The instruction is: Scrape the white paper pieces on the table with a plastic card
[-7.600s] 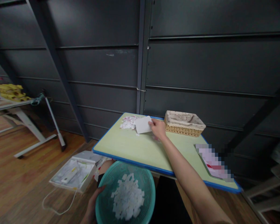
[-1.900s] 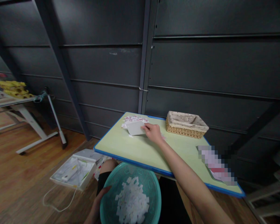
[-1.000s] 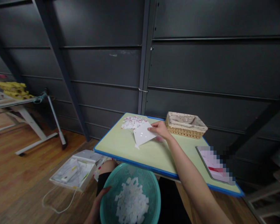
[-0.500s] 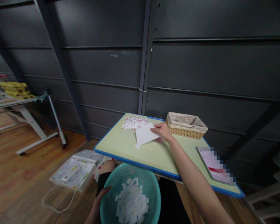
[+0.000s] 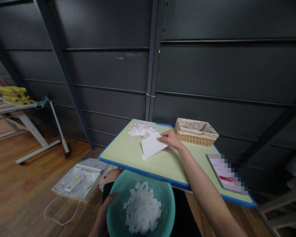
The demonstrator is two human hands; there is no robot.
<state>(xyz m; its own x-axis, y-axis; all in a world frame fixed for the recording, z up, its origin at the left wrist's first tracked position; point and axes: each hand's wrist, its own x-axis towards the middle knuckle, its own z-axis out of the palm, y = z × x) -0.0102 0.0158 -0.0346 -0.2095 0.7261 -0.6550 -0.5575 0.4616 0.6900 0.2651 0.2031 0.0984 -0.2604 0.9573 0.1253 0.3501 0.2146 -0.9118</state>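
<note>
Head view, card point(image 5: 151, 145) jutting leftward from pinching right hand point(image 5: 171, 139), left hand point(image 5: 109, 201) gripping colander point(image 5: 166, 197)

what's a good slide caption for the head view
Right hand holds a white card over the table; left hand grips a teal basket of white scraps.

Paper bits point(image 5: 141, 129) on the table point(image 5: 123, 154), and more in the colander point(image 5: 172, 210)

The table's pile sits at the back left, with a card point(image 5: 151, 145) in the right hand point(image 5: 171, 139) just in front of it. A wicker basket point(image 5: 193, 138) is right of that hand. A tablet point(image 5: 223, 172) lies by the right edge. The colander is in front of the table, with the left hand point(image 5: 108, 202) on its left side. An open box point(image 5: 92, 190) is on the floor to the left
</note>
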